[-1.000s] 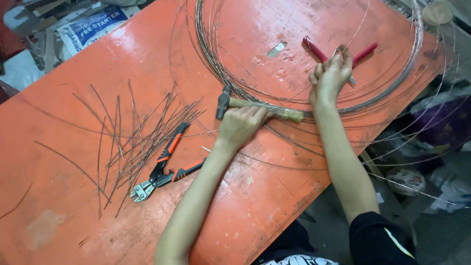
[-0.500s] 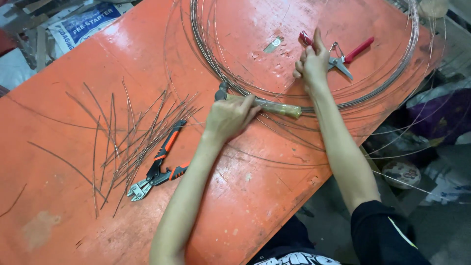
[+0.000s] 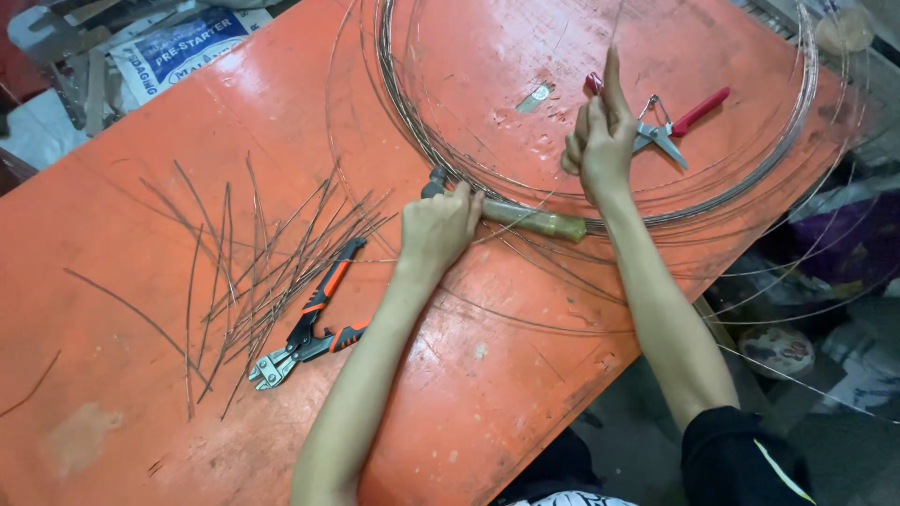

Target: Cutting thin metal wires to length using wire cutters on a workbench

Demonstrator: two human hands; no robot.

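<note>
Left hand [image 3: 441, 225] is gripping a hammer [image 3: 511, 215] w/ a wooden handle, fingers clenched round the shaft near the head; hammer is lying flat on the orange table [image 3: 525, 394], crossing the near edge of a big wire coil [image 3: 600, 201]. Right hand [image 3: 600, 141] is hovering over the coil's inside, index finger pointing up, other fingers loosely curled, grasping nothing that's clear to see. Red-handled pliers [image 3: 670, 126] are lying just beside the right hand, inside the coil. Further left, cut wire pieces [image 3: 253, 272] are lying scattered in a loose pile, w/ orange-and-black cutters [image 3: 309, 328] resting at the pile's near edge, well apart from both hands.
</note>
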